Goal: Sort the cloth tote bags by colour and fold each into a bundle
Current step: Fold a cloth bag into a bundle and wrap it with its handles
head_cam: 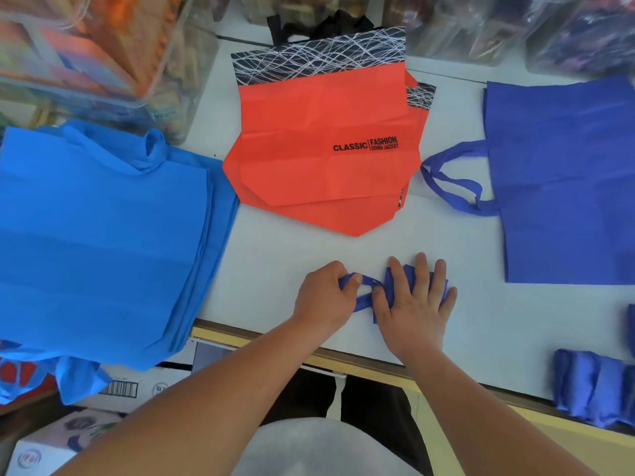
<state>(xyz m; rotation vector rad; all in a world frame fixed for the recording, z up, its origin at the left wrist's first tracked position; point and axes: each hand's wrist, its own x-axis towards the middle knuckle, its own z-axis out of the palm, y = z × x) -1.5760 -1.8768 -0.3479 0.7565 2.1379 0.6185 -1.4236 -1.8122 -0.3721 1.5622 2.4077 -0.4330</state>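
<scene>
Nearest to us, at the right of the near table edge, two finished dark blue bundles (591, 383) lie side by side. Cardboard boxes (137, 383) sit below the table on the left.

A little farther in, on the white table (275, 255), we work on a folded bag (408, 274) of the same dark blue, already reduced to a small packet. Our right hand (417, 300) lies flat on it, fingers (421, 269) straight and spread apart, pressing it down. Our left hand (326, 297) is just beside it, fingers curled and pinching the strap (364, 298), which crosses over itself between the two hands.

By our reading, the strap is about to be wrapped or tucked to lock the packet. The risk is that the stiff cloth springs open if the right hand lifts before the strap is tight. A hard pull to the left could also drag the packet out from under the palm and undo the folds.

Farther out, a tall light blue stack (103, 235) overhangs the near left edge and could slide off if we nudge it. A flat dark blue bag (567, 183) waits on the right, and orange bags (319, 132) lie in the middle. Clear plastic packs (103, 46) line the far side.
</scene>
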